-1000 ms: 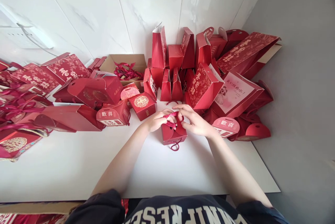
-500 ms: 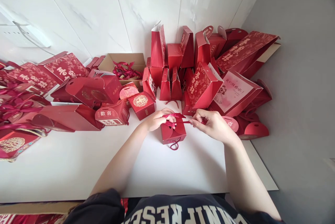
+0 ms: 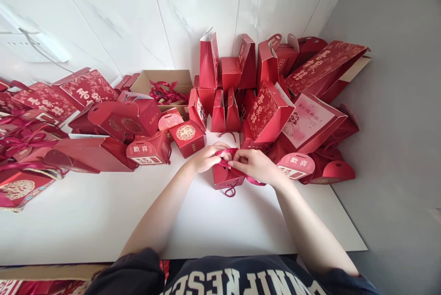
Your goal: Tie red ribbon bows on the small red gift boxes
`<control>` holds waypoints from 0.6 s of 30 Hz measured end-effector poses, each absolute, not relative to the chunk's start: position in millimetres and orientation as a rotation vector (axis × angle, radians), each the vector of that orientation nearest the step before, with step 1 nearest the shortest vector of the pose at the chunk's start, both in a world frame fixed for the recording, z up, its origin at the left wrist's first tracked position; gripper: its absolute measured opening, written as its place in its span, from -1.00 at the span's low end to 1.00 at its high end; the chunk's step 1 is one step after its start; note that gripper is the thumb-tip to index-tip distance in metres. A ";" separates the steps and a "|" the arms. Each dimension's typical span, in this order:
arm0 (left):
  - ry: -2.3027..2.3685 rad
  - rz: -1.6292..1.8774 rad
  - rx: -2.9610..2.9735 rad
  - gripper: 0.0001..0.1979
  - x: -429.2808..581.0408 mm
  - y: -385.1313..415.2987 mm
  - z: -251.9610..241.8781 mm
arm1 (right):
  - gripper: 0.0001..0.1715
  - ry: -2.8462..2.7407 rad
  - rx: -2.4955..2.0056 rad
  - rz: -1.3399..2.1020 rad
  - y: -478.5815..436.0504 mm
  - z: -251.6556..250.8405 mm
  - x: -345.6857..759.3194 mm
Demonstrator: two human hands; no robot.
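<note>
A small red gift box (image 3: 225, 180) stands on the white table (image 3: 206, 230) under both hands, a thin cord loop (image 3: 230, 190) hanging from its near side. Above its top, my left hand (image 3: 206, 158) pinches a dark red ribbon (image 3: 223, 151). My right hand (image 3: 253, 164) has its fingertips closed on the same ribbon, close beside the left fingers. A loose ribbon end (image 3: 255, 180) trails out below the right hand. The fingers hide most of the ribbon's loops and part of the box top.
Red gift boxes (image 3: 146, 148) crowd the left. A cardboard box (image 3: 136, 82) of ribbons (image 3: 167, 93) sits behind. Taller red boxes (image 3: 265, 113) stand along the tiled wall (image 3: 196, 10); more, one with a pink picture (image 3: 310, 118), lean near the grey side wall (image 3: 396, 148).
My right hand has moved left, from the stretched ribbon out at the side to close beside my left hand. The ribbon end now hangs below it. My left hand has barely moved.
</note>
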State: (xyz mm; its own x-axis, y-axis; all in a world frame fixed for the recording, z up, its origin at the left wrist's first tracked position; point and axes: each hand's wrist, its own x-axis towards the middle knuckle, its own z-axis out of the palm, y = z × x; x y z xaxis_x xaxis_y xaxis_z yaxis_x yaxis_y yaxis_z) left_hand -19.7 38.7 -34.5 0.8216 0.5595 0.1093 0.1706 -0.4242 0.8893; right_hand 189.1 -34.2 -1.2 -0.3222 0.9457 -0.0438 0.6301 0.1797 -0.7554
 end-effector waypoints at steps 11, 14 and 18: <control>0.573 0.419 2.119 -0.86 -20.4 35.1 -23.5 | -0.81 -1.967 -1.331 1.075 -31.8 2.3 199.1; 0.599 0.417 2.125 -0.82 -20.0 35.1 -24.5 | -0.90 -1.958 -1.238 1.121 -30.0 3.6 200.1; 0.615 0.419 2.116 -0.82 -20.5 34.6 -23.6 | -0.79 -1.966 -1.215 1.090 -28.4 4.3 200.2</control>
